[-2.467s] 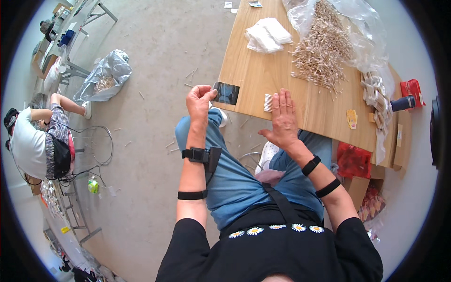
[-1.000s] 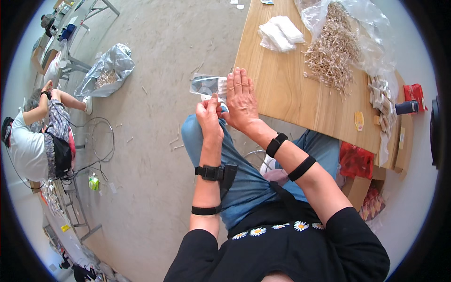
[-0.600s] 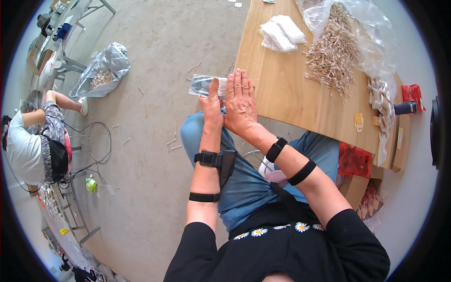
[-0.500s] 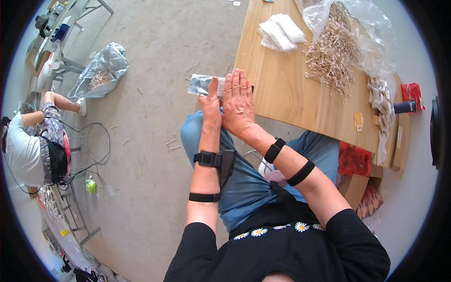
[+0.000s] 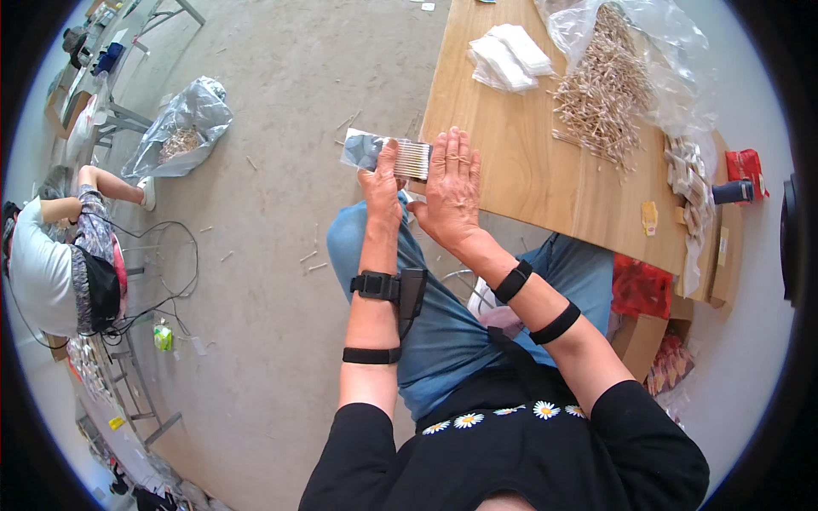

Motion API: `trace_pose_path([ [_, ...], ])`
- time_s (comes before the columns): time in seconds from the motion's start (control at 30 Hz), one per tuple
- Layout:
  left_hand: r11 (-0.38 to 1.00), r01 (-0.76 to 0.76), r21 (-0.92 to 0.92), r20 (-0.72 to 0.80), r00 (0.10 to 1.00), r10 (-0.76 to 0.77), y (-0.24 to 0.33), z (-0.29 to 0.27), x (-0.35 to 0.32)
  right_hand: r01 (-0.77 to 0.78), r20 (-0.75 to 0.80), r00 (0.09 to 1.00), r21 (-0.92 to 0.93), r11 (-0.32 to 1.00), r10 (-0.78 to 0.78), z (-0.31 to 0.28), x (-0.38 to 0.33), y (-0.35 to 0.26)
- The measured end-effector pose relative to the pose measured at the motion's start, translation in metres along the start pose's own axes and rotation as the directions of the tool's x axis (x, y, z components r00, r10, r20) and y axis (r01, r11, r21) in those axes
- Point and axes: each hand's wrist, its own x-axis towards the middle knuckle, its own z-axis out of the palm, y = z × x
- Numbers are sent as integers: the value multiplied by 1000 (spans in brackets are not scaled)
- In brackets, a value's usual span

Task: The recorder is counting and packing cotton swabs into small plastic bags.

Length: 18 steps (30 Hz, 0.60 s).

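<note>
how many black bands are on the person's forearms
4: two on the left forearm, the upper one carrying a device, and two on the right forearm. None looks hidden.

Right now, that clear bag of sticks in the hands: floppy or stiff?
Likely mixed: the clear bag looks stiff where the sticks fill it, but its empty end sags past the left hand. Probably light. The glossy film may be slippery.

Clear glossy plastic pouch [image 5: 375,153] of pale wooden sticks; smooth matt wood table [image 5: 545,183]; rough concrete floor [image 5: 281,111]
</note>
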Motion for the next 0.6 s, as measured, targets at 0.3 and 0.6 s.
trace_pose_path([
  [0.3, 996, -80, 34, -25, 996, 81, -3, 3, 0, -45, 33, 998, -147, 988, 50, 9, -3, -14],
  [0.6, 996, -81, -31, -22, 997, 80, -8, 8, 2, -45, 5, 999, -131, 990, 46, 12, -2, -10],
])
